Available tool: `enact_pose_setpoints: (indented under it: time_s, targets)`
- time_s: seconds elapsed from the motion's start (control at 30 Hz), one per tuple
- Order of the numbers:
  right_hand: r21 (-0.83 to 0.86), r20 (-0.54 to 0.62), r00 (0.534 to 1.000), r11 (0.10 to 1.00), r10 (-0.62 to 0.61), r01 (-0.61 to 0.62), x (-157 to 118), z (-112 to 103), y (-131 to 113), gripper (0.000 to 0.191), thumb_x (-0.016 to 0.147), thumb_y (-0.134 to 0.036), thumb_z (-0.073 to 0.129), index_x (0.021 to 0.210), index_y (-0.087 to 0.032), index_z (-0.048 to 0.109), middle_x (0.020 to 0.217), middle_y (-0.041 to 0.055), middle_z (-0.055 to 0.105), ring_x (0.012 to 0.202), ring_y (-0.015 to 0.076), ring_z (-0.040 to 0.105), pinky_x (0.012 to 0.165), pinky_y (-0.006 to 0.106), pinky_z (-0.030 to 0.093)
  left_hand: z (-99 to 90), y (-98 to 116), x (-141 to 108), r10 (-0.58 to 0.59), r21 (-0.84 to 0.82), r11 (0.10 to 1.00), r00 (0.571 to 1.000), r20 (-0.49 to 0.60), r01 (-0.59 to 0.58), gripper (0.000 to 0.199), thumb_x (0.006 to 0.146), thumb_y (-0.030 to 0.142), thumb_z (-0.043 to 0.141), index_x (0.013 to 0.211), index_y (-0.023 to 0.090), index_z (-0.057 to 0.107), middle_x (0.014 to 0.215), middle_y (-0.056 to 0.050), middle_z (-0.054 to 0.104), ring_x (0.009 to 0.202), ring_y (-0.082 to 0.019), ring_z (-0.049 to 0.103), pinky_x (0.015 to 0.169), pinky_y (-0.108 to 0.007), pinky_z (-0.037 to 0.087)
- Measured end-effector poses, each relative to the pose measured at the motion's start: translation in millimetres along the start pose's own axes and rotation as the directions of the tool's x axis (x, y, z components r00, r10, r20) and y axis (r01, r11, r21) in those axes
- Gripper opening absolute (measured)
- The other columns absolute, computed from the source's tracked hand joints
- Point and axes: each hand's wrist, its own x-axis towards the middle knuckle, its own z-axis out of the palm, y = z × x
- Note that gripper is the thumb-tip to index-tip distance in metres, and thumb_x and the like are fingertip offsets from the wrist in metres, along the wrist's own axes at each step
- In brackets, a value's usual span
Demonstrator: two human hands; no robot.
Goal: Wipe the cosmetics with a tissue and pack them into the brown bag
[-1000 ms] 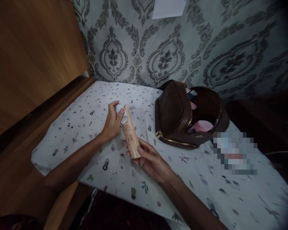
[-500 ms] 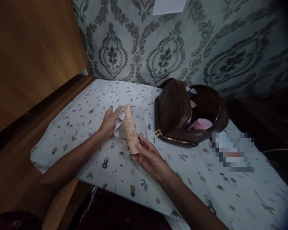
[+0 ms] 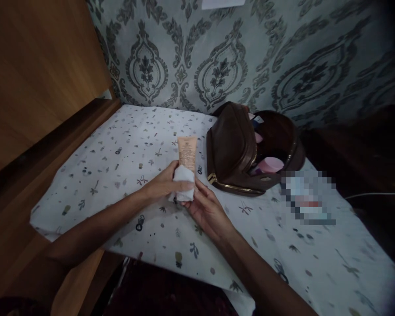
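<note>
i've got the tube [image 3: 187, 151] right between both hands, over the worktop [image 3: 151, 127], its flat end out past the fingers and aimed at the wall [image 3: 181, 44], its near end down in the grip. the left hand [image 3: 167, 181] is in from the side, grasping the white cloth [image 3: 183, 175], thumb across the top, and i see that cloth wrapped against the lower half of the tube. the right hand [image 3: 207, 208] is curled round the near end from below, grasping it, though the cloth hides part of that hold from me. so the tube sits just beyond the right hand's fingers and beside the left thumb, printed side facing up at me.

counting along: one tube, one cloth, two hands. one brown bag [image 3: 232, 149], standing unzipped to the right of the tube, well apart from it. inside i make out one large pink thing [image 3: 271, 165] near the front, plus a few smaller items i can't count. one pixelated patch [image 3: 307, 199] beside the bag, contents unreadable. one white cable [image 3: 375, 194] at far right, one paper [image 3: 222, 3] up on the wall.
</note>
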Motion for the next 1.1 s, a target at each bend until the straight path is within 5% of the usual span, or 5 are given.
enact_pose_setpoints:
  time_s: [0.2, 0.43, 0.7, 0.93, 1.1]
  targets:
    - [-0.055, -0.046, 0.999, 0.998, -0.012, 0.01, 1.9, -1.6, 1.6, 0.033, 0.078, -0.046, 0.08, 0.101, -0.025, 0.072, 0.101, 0.0035, 0.074, 0.095, 0.0197, 0.067, 0.074, 0.03, 0.057, 1.1, -0.7, -2.9, 0.182, 0.212, 0.958, 0.98, 0.078, -0.195, 0.081, 0.061, 0.033, 0.09, 0.129, 0.018, 0.048, 0.116, -0.009, 0.062, 0.102, -0.024, 0.061, 0.085, -0.034, 0.05]
    - [0.019, 0.016, 0.963, 0.962, 0.271, -0.271, -5.0, 0.1, -5.7, 0.037, 0.084, -0.055, 0.073, 0.093, -0.019, 0.068, 0.076, 0.0026, 0.067, 0.06, 0.0111, 0.058, 0.043, 0.019, 0.037, -10.6, -4.9, 3.5, 0.31, 0.193, 0.943, 0.928, -0.208, -0.272, 0.049, 0.078, 0.065, 0.069, 0.081, 0.017, 0.064, 0.073, -0.003, 0.065, 0.068, -0.017, 0.06, 0.064, -0.027, 0.047]
    - [0.039, 0.068, 0.909, 0.91, 0.41, -0.413, -4.7, -0.9, -6.3, 0.04, 0.085, -0.057, 0.07, 0.095, -0.017, 0.069, 0.072, 0.0029, 0.067, 0.052, 0.0087, 0.052, 0.04, 0.017, 0.033, -4.8, 3.3, 9.5, 0.05, -0.236, 0.965, 0.959, -0.278, -0.118, 0.069, 0.084, 0.076, 0.053, 0.124, 0.02, 0.061, 0.091, -0.008, 0.075, 0.076, -0.023, 0.069, 0.063, -0.032, 0.053]
    - [0.099, -0.024, 0.96, 0.956, 0.28, -0.276, -0.7, -1.1, -5.4, 0.031, 0.091, -0.048, 0.066, 0.098, -0.018, 0.069, 0.081, 0.0053, 0.07, 0.066, 0.0126, 0.061, 0.041, 0.017, 0.039, -12.1, -5.7, 13.9, 0.096, -0.221, 0.958, 0.934, -0.344, -0.18, 0.046, 0.068, 0.051, 0.083, 0.093, 0.017, 0.064, 0.076, 0.0, 0.065, 0.068, -0.015, 0.061, 0.063, -0.025, 0.049]
    - [0.134, -0.088, 0.982, 0.979, 0.167, -0.155, 1.8, -4.3, -3.9, 0.023, 0.085, -0.042, 0.075, 0.096, -0.023, 0.069, 0.084, 0.0001, 0.069, 0.073, 0.0132, 0.063, 0.054, 0.02, 0.052, -5.7, -4.5, 6.6, 0.17, 0.006, 0.985, 0.965, -0.201, -0.172, 0.053, 0.069, 0.043, 0.084, 0.111, 0.02, 0.059, 0.09, -0.001, 0.065, 0.079, -0.017, 0.062, 0.068, -0.026, 0.05]
